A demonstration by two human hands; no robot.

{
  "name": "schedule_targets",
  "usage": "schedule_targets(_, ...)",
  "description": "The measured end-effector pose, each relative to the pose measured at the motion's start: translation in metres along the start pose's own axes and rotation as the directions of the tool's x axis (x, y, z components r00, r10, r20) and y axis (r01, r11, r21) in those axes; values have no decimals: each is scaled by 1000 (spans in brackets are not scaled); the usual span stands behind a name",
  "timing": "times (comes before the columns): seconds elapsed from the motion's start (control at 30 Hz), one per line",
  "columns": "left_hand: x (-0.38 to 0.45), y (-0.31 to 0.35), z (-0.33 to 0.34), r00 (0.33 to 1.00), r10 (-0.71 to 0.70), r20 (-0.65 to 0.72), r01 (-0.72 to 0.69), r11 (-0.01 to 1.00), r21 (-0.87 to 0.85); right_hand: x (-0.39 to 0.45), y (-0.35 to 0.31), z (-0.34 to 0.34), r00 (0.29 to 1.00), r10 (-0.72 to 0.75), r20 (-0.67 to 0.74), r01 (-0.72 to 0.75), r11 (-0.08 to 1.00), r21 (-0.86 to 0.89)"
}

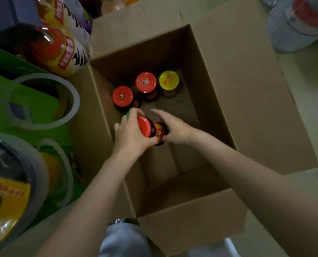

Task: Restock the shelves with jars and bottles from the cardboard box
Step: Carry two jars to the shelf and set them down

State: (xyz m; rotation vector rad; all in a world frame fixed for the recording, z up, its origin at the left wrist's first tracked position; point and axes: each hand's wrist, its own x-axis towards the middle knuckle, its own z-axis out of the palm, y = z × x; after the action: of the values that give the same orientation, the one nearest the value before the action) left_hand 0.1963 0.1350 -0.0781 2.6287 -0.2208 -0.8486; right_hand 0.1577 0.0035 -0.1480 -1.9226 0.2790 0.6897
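Observation:
An open cardboard box (219, 101) stands on the floor below me. Inside it my left hand (130, 134) grips a dark jar with a red lid (149, 127), tilted on its side. My right hand (173, 127) holds the same jar's labelled body from the right, fingers curled over it. A bit of green lid (128, 113) peeks out behind my left fingers. Two more red-lidded jars (122, 96) (145, 82) and a yellow-lidded jar (168, 80) stand upright at the box's far end.
Green shelving (34, 108) with round cut-out holders runs along the left, next to the box. Packaged goods in bright wrappers (62, 51) lie on it. A plastic-wrapped pack (299, 25) sits on the floor at the top right. The box's flaps are folded outward.

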Motion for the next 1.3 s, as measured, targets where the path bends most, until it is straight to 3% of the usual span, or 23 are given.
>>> schedule_targets(0.07,5,-2,-6,1000,5,31,-1,994,-113,-8,2,-2,992,-45,120,51,997,-50)
schedule_targets(0.1,7,0,-8,998,20,64,-12,991,-130,-11,1,0,993,-52,107,56,998,-41)
schedule_targets(0.2,15,4,-7,978,28,207,47,935,-350,-22,-5,2,992,-60,-114,65,997,46)
schedule_targets(0.27,21,6,-6,980,-21,200,147,751,-643,-30,-9,-5,964,-25,-266,52,994,95)
schedule_targets(0.3,27,3,-2,987,-78,138,153,693,-704,-34,-10,-11,940,4,-340,38,992,117)
schedule_targets(0.33,34,2,2,990,-130,58,136,748,-649,-37,-11,-16,912,33,-408,25,990,136)
schedule_targets(0.37,42,0,9,988,-152,-17,127,881,-456,-39,-12,-21,886,51,-462,17,990,143)
schedule_targets(0.4,48,-4,19,988,-145,-42,138,980,-143,-42,-14,-25,867,60,-494,7,991,133)
schedule_targets(0.47,58,-8,37,988,-150,29,134,940,313,-44,-15,-31,861,46,-506,-1,996,90)
schedule_targets(0.53,69,-13,57,971,-221,90,158,879,449,-44,-13,-31,878,24,-478,11,997,71)
schedule_targets(0.63,84,-19,80,969,-243,-30,231,867,442,-43,-3,-20,897,16,-442,24,996,85)
schedule_targets(0.7,90,-20,82,977,-146,-154,196,900,389,-41,6,-12,892,29,-451,18,995,100)
schedule_targets(0.8,94,-21,82,989,-16,-149,67,938,342,-36,19,-1,875,80,-478,-14,990,140)
schedule_targets(0.9,92,-25,93,988,-6,-151,55,946,321,-34,28,9,851,147,-504,-45,977,208)
schedule_targets(1.0,92,-33,88,997,0,-78,26,945,326,-42,25,10,854,157,-496,-29,966,255)
schedule_targets(1.1,72,-25,66,999,33,35,-37,991,132,-74,2,-3,853,151,-499,-11,962,272)
schedule_targets(1.2,11,15,36,984,91,153,-91,996,-8,-146,-38,-21,789,187,-585,-27,963,270)
schedule_targets(1.3,-69,76,-10,912,307,273,-303,951,-59,-254,-84,-38,681,264,-684,-113,959,258)
